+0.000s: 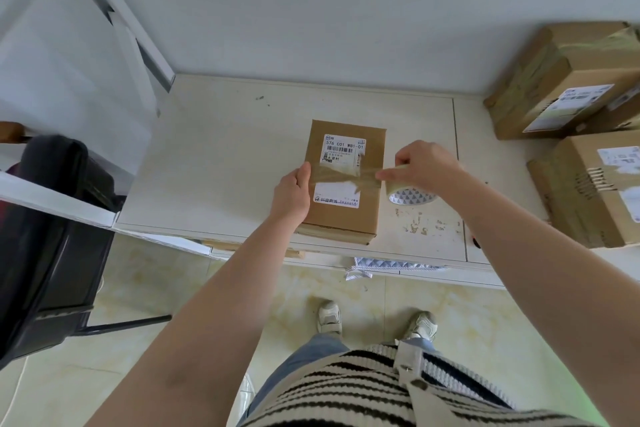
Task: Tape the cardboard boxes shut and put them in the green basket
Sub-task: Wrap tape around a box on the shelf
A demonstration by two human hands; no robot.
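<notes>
A small brown cardboard box (pixel 346 218) with white shipping labels lies flat near the front edge of the white table (pixel 214 156). A strip of clear tape (pixel 341 178) stretches across its top. My left hand (pixel 292 192) grips the box's left side, thumb pressing the tape end down. My right hand (pixel 424 166) holds the tape roll (pixel 410 196) just past the box's right edge, its fingers pinching the stretched tape. The green basket is not in view.
Larger taped cardboard boxes (pixel 557 80) (pixel 588 191) are stacked on the table's right end. A black chair (pixel 52 236) stands at the left beside a white ledge. A patterned cloth (pixel 388 265) hangs off the table's front edge. Tiled floor lies below.
</notes>
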